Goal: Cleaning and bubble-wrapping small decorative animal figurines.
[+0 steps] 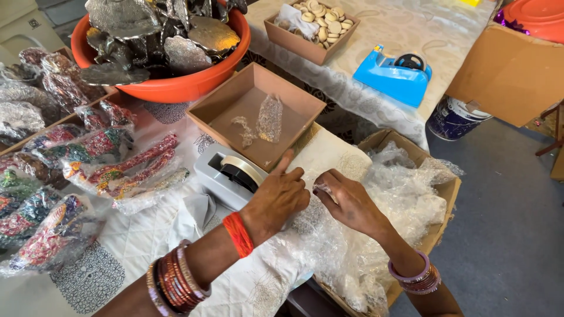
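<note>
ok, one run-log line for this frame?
left hand: fingers at grey tape dispenser | right hand: pinching clear bubble wrap | cardboard box holds wrap
</note>
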